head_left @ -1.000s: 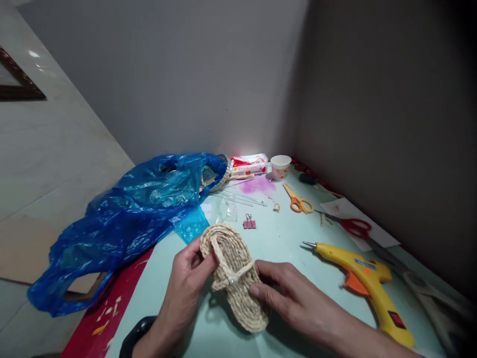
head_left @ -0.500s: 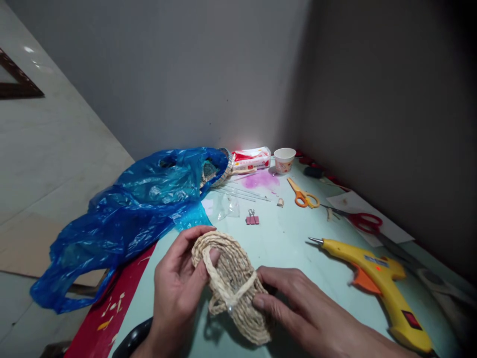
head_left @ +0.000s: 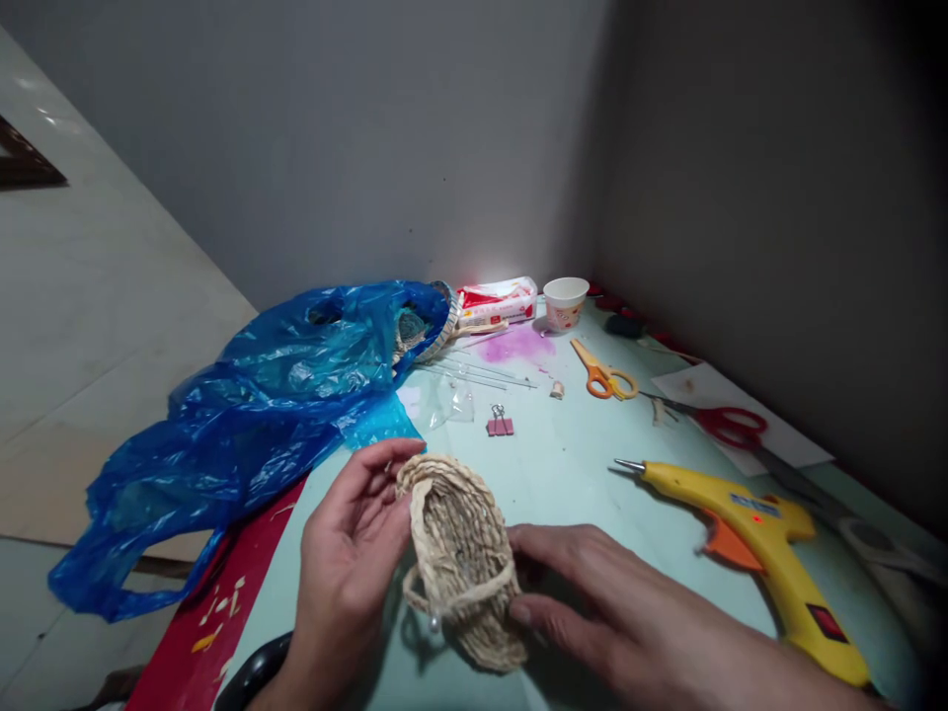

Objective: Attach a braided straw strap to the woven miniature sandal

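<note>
A small oval sandal (head_left: 474,523) of coiled, braided straw is held up above the near part of the table. A pale braided strap (head_left: 474,595) crosses it, with a loop sticking out on the left and a shiny bead (head_left: 434,623) at its lower left. My left hand (head_left: 352,553) grips the upper left rim, thumb against the strap's upper end. On the right edge, my right hand (head_left: 592,597) pinches the sandal between thumb and fingers; some fingertips are hidden behind it.
To the right lies a yellow glue gun (head_left: 748,523) with its red light lit. Beyond are red-handled scissors (head_left: 733,427), orange scissors (head_left: 603,375), a pink binder clip (head_left: 500,426), a paper cup (head_left: 566,304) and a tissue pack (head_left: 498,301). A blue plastic bag (head_left: 296,355) covers the left edge.
The sandal has been tilted in my hands, so its hollow inner side and the strap's arch show more. My left thumb has drawn back from inside toward the rim.
</note>
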`<state>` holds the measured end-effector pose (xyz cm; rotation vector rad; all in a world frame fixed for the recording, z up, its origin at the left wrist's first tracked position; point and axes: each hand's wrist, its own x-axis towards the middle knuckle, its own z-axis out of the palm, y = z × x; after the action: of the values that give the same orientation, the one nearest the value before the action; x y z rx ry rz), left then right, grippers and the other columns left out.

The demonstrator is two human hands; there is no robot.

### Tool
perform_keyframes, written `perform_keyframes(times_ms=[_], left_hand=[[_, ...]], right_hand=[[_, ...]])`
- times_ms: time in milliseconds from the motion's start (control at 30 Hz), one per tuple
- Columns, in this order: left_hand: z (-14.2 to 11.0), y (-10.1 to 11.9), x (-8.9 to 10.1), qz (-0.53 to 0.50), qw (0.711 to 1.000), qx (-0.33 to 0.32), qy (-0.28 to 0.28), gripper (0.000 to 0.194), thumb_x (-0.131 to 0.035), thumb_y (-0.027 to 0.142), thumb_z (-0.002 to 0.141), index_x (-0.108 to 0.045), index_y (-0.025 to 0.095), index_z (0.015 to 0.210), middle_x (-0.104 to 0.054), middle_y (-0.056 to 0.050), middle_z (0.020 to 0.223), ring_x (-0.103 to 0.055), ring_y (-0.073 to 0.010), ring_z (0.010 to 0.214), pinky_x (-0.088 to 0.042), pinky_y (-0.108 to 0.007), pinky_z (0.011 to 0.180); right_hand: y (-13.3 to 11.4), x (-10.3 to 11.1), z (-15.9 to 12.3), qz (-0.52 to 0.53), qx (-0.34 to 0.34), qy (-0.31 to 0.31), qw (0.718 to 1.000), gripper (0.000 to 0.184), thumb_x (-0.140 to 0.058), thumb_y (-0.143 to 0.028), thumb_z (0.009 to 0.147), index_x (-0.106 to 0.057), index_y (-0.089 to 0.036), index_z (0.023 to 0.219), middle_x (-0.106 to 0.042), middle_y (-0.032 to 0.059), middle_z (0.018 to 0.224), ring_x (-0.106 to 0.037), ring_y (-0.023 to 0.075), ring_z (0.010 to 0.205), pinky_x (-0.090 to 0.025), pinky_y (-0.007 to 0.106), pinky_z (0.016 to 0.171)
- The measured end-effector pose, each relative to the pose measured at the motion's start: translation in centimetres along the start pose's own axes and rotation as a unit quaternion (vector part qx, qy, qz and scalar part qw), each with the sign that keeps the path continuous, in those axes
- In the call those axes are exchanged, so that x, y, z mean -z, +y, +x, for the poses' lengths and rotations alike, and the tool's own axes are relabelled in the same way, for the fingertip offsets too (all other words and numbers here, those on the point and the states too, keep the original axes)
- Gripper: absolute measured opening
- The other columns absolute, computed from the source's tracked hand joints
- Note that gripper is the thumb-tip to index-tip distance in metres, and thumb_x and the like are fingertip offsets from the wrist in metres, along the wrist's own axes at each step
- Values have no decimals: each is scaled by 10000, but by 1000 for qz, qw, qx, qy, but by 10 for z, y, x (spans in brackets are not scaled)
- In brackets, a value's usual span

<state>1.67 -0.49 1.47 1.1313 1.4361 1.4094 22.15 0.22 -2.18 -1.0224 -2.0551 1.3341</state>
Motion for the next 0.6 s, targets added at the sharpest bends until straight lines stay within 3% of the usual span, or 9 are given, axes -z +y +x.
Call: perform_keyframes(times_ms=[100, 267, 400, 600], left_hand=[[3, -2, 0, 24, 999, 28, -34, 381, -765, 368, 752, -657, 198, 1075, -725, -61, 955, -686, -194, 807, -507, -238, 671], [0, -3, -5, 35, 991, 105, -82, 390, -763, 372, 751, -647, 211, 1086, -740, -52, 954, -650, -132, 629, -479, -214, 579], [-5, -7, -10, 20, 982, 149, -113, 397, -782, 364, 736, -642, 225, 1080, -746, -46, 925, -674, -144, 624, -493, -214, 571], [-8, -13, -13, 19, 980, 167, -105, 400, -823, 337, 683, -647, 218, 1022, -741, -32, 864, -670, -143, 597, -482, -205, 533]], right_hand=[[0, 15, 3, 9, -33, 5, 999, 275, -523, -333, 921, -657, -255, 1149, -711, 78, 1056, -646, 281, 1002, -500, 401, 841], [-12, 29, 11, 106, -12, 101, 989, 219, -536, -406, 945, -655, -233, 1007, -697, 30, 972, -635, 207, 897, -482, 313, 791], [-10, 19, 15, 164, -11, 81, 983, 243, -562, -413, 946, -663, -194, 909, -639, 0, 828, -561, 145, 767, -429, 243, 678], [-1, 11, 16, 219, -20, 55, 974, 203, -616, -361, 909, -657, -166, 874, -558, -26, 726, -463, 100, 655, -348, 213, 574]])
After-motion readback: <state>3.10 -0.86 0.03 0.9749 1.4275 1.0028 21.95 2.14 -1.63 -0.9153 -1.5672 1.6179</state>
